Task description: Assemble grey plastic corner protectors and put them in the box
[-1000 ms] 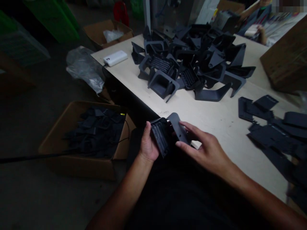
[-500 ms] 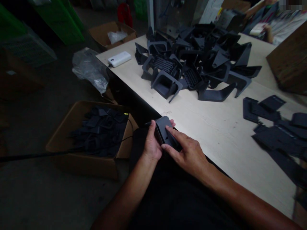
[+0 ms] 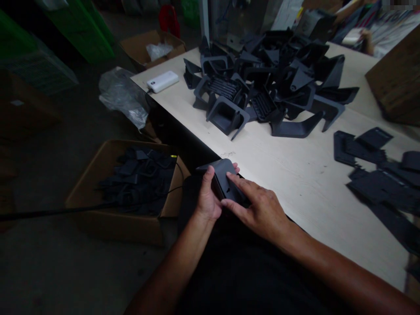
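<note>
Just off the table's near edge, both my hands hold a dark grey plastic part (image 3: 226, 175) with a flat face and a small dark slot. My left hand (image 3: 209, 197) is closed around it from the left and below; its thumb lies along the side and its fingertips show past the far edge. On the flat face rest the index finger and thumb of my right hand (image 3: 259, 205), gripping the part from the right. A pointed flange sticks out on the part's left side. Its underside is hidden by my palm.
A pile of dark plastic brackets (image 3: 269, 78) covers the back of the table (image 3: 269, 162). Flatter dark parts (image 3: 380, 179) lie at right. A white power bank (image 3: 163, 82) sits near the left edge. Below left, a cardboard box (image 3: 108, 218) holds more dark parts.
The part in my hands has tilted slightly, so more of its left flange shows. My grip looks the same, and the things on the table have stayed put.
</note>
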Tool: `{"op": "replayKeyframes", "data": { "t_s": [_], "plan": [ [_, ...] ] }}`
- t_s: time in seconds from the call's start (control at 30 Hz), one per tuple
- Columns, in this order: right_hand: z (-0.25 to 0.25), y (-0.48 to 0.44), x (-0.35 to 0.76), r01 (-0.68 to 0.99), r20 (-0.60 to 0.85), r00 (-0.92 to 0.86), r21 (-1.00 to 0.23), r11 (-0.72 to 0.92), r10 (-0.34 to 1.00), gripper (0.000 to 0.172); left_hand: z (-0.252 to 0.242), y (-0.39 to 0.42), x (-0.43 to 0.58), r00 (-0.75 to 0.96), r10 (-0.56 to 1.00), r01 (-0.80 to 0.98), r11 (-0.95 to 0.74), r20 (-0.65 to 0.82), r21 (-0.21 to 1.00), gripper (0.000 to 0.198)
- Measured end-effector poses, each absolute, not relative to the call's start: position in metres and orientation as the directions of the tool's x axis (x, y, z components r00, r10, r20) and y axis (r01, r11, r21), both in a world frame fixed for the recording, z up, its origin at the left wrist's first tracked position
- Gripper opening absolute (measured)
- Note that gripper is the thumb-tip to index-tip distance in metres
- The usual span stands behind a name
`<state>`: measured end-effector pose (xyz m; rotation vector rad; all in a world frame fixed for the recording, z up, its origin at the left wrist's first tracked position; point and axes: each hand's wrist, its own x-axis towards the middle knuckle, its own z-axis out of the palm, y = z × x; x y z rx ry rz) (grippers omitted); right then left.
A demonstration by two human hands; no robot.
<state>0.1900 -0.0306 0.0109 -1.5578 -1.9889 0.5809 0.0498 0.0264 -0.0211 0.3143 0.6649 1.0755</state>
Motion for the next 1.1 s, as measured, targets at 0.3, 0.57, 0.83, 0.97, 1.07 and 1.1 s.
{"op": "replayKeyframes", "data": {
  "t_s": [0.3,0.57,0.83,0.97,1.07,1.1],
  "plan": [
    [0.009,-0.017,0.190,0.280,0.140,0.057,-0.953,0.119,0.988,0.055,-0.013,0.026,0.048,0.296,0.928,-0.751,0.374,-0.228,0.545,0.057],
    [0.019,-0.001,0.185,-0.111,-0.102,-0.039,-0.988,-0.106,0.994,0.036,-0.010,0.017,0.052,0.405,0.896,-0.706,0.433,-0.182,0.561,0.061],
    [0.003,-0.015,0.182,0.077,-0.029,-0.141,-0.997,-0.018,0.990,0.031,0.004,0.048,0.043,0.180,0.853,-0.802,0.415,-0.489,0.430,0.016],
    [-0.002,-0.016,0.176,0.117,0.059,-0.048,-0.991,0.065,0.997,0.030,0.009,0.043,0.050,0.025,0.879,-0.773,0.319,-0.476,0.548,0.017],
    [-0.004,-0.012,0.174,0.114,0.045,-0.069,-0.992,0.053,0.997,0.029,0.009,0.041,0.051,-0.033,0.882,-0.741,0.294,-0.469,0.605,0.018],
    [-0.003,-0.010,0.174,0.111,0.039,-0.088,-0.993,0.049,0.995,0.029,0.009,0.042,0.051,-0.038,0.882,-0.737,0.293,-0.469,0.610,0.018]
  ]
}}
